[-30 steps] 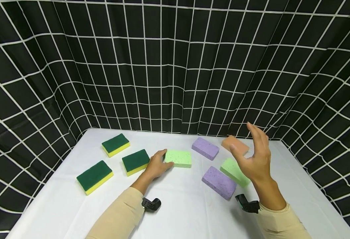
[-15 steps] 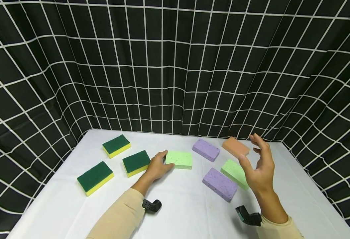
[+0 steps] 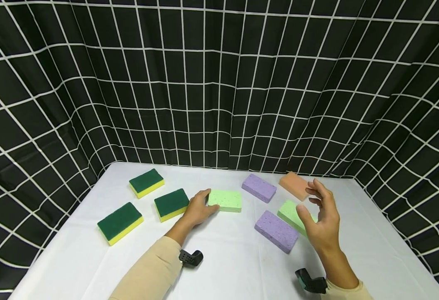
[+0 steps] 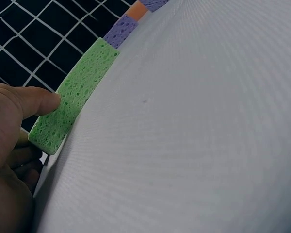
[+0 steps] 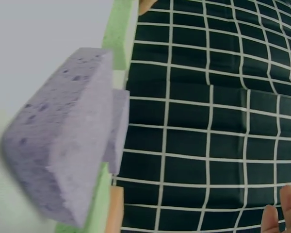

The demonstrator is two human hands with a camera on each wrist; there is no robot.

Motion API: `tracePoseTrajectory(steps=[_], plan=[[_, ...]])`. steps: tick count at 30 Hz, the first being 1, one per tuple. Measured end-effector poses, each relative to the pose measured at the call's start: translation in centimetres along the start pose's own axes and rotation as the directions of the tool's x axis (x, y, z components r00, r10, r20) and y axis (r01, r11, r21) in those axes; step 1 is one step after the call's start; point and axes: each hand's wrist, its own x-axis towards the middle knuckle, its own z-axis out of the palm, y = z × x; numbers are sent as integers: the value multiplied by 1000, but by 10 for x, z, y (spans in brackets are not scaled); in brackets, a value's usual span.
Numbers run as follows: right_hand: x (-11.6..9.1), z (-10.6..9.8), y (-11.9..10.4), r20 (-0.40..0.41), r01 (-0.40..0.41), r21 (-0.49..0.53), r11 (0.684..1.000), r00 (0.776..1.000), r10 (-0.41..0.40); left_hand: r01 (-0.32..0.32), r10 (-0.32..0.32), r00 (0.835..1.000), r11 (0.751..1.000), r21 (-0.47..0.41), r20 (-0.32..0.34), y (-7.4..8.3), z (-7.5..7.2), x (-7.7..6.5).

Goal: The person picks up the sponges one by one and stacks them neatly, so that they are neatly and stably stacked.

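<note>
Pinching the left end of the speckled light green sponge [image 3: 224, 201], the left hand [image 3: 198, 208] had its thumb pressed against the near face and its other fingers bent behind the left end. That sponge lay flat at the middle of the white tablecloth [image 3: 234, 266]. Just left of the hand was the middle green-and-yellow scrub sponge [image 3: 171, 204]; the rear scrub sponge [image 3: 146, 183] and the front scrub sponge [image 3: 120, 223] lay farther left, all three green side up. The right hand [image 3: 324, 225] hung over the right part of the cloth, thumb well apart from the curved fingers, partly covering the second light green sponge [image 3: 292, 214] in the head view. The near purple sponge [image 3: 277, 231] lay just beside that second green one; whether the two touched could not be told. Behind them were the far purple sponge [image 3: 259, 188] and, to its right, the orange sponge [image 3: 292, 186], its right end hidden behind the right fingertips. Both forearms wore beige sleeves [image 3: 148, 271], and a black curtain [image 3: 189, 83] with a white grid rose behind the table.
</note>
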Motion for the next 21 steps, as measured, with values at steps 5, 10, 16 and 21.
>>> tracePoseTrajectory(steps=[5,10,16,21], plan=[[-12,-5,7,30,-37,-27,999,999,37,-17,17,1000,1000,17,0,2,-1,0],[-24,-8,18,52,-64,-8,998,997,65,-8,8,1000,1000,26,7,3,-2,0],[-48,-14,37,75,-140,-73,987,986,146,4,-5,1000,1000,20,13,3,-1,1],[-59,-16,37,104,-258,-148,955,956,275,11,-11,1000,1000,19,18,1,-1,0]])
